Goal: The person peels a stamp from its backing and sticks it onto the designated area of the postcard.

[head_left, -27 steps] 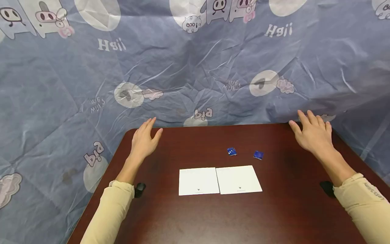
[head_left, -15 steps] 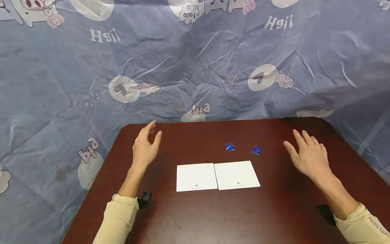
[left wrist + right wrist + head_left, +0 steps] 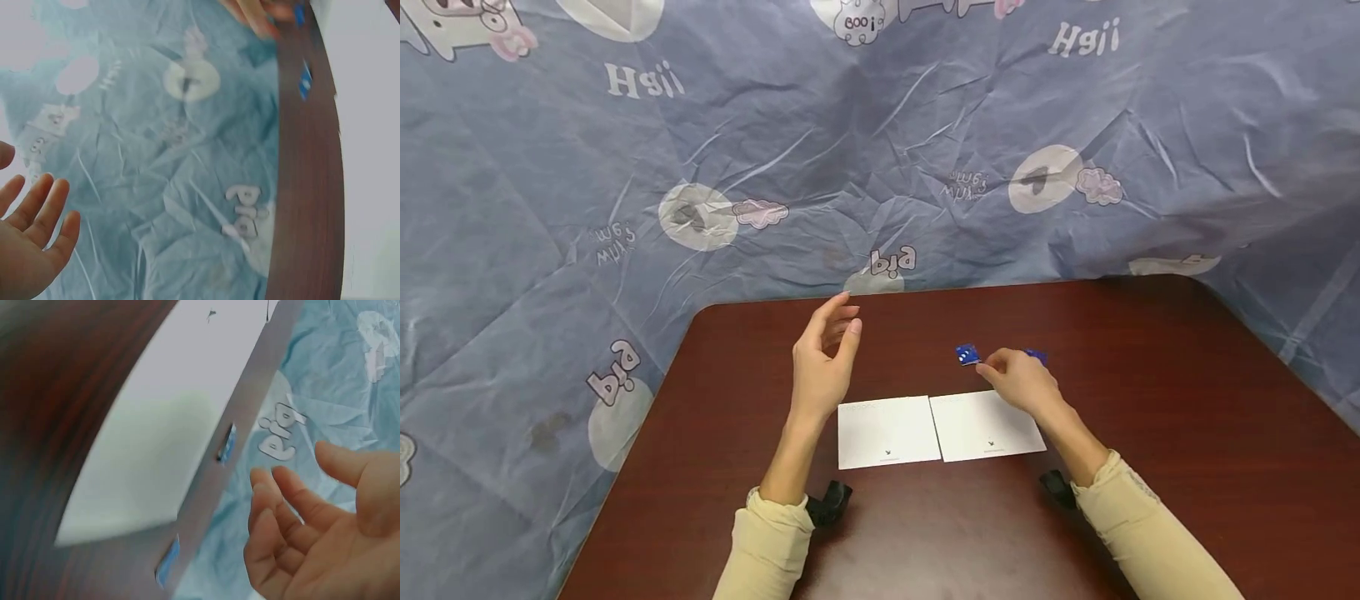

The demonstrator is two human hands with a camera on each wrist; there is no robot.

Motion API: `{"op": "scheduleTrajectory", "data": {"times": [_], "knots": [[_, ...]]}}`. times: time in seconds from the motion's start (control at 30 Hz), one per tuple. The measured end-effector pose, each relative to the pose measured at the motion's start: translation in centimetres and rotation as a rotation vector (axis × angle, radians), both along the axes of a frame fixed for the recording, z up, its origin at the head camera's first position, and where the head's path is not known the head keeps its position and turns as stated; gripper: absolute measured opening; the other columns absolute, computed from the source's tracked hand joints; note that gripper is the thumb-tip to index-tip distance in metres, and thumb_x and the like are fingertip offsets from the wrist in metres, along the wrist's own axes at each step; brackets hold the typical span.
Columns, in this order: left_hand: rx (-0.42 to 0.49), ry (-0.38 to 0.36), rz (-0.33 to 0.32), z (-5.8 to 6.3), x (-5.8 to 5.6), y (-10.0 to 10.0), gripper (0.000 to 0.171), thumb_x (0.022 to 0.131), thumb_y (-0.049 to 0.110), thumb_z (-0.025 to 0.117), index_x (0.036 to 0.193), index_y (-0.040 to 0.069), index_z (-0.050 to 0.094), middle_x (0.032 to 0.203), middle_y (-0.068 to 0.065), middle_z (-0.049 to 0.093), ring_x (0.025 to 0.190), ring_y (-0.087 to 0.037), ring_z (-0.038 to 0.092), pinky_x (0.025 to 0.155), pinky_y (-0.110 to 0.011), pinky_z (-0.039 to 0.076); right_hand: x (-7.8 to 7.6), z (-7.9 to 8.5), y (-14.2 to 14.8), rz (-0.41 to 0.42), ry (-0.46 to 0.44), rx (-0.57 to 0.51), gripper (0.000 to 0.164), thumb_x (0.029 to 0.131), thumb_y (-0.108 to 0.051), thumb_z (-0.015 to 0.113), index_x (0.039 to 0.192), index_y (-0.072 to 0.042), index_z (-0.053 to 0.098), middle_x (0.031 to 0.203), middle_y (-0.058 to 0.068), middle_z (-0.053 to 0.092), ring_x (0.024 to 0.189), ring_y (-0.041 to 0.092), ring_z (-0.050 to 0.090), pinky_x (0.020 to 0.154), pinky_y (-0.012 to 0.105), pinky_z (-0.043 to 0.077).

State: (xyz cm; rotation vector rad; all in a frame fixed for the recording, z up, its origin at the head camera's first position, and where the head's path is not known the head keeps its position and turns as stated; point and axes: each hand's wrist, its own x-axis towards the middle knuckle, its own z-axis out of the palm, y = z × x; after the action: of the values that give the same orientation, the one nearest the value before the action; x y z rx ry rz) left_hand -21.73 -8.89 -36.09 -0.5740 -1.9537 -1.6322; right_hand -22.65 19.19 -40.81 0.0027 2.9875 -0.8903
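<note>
Two small blue squares, perhaps packets, lie on the brown table: a left one with white marks point(image 3: 967, 354) and a right one point(image 3: 1037, 356), partly hidden behind my right hand. That right hand point(image 3: 1021, 382) hovers over the right white card point(image 3: 988, 437), thumb and fingertips close to the left square. In the right wrist view its fingers point(image 3: 290, 550) are loosely bent, with a gap between them and the squares. My left hand point(image 3: 823, 367) is held in the air, fingers relaxed and holding nothing, above and left of the left white card point(image 3: 887, 433).
Both white cards lie side by side on the table point(image 3: 925, 533), each with a small dark mark near its front edge. A blue patterned cloth point(image 3: 850, 150) hangs behind the table's far edge. Black straps point(image 3: 830, 502) sit at the wrists.
My right hand has swung left from the table's right side to the blue squares, its fingers bending more. My left hand has moved right, towards the cards. The head view has shifted slightly.
</note>
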Motion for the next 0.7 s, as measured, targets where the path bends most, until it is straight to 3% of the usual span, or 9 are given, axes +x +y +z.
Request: {"op": "scheduleTrajectory", "data": {"times": [0.23,0.37,0.5,0.6,0.7], "knots": [[0.055,-0.057,-0.063,2.7,2.8,1.7,0.035,0.093,-0.005,0.055,0.128,-0.009,0.052,0.109,-0.024,0.062,0.097,-0.037,0.062,0.087,-0.045,0.046,-4.1,-1.4,-1.9,-0.179,-0.105,0.027,0.029,0.095,-0.031,0.055,0.101,-0.003,0.061,0.093,0.013,0.064,0.084,0.031,0.060,0.062,0.045,0.046],[0.058,-0.069,-0.090,2.5,2.7,1.5,0.035,0.093,-0.004,0.055,0.128,-0.008,0.052,0.110,-0.026,0.061,0.098,-0.038,0.062,0.088,-0.046,0.046,-5.9,-1.9,-2.5,-0.262,-0.167,0.072,0.039,0.095,-0.031,0.054,0.114,0.003,0.054,0.112,0.025,0.056,0.102,0.042,0.056,0.076,0.053,0.047],[0.063,-0.076,-0.097,2.4,2.4,1.5,0.034,0.093,-0.004,0.055,0.127,-0.008,0.052,0.108,-0.026,0.062,0.098,-0.039,0.062,0.087,-0.047,0.046,-6.6,-2.7,-2.9,-0.314,-0.211,0.089,0.057,0.094,-0.034,0.058,0.127,0.010,0.044,0.123,0.031,0.043,0.114,0.048,0.045,0.088,0.058,0.041],[0.069,-0.083,-0.094,2.4,2.2,1.5,0.033,0.093,-0.004,0.055,0.126,-0.009,0.053,0.106,-0.025,0.063,0.097,-0.039,0.062,0.086,-0.048,0.046,-6.9,-3.1,-3.2,-0.323,-0.219,0.086,0.060,0.091,-0.036,0.062,0.126,0.011,0.046,0.121,0.030,0.041,0.116,0.047,0.041,0.089,0.058,0.040],[0.071,-0.093,-0.093,2.3,2.0,1.5,0.032,0.093,-0.005,0.055,0.125,-0.009,0.054,0.105,-0.024,0.063,0.097,-0.039,0.062,0.085,-0.048,0.046,-7.0,-3.3,-3.3,-0.330,-0.213,0.061,0.051,0.089,-0.036,0.065,0.117,0.006,0.054,0.117,0.026,0.043,0.115,0.044,0.040,0.087,0.056,0.041]]}}
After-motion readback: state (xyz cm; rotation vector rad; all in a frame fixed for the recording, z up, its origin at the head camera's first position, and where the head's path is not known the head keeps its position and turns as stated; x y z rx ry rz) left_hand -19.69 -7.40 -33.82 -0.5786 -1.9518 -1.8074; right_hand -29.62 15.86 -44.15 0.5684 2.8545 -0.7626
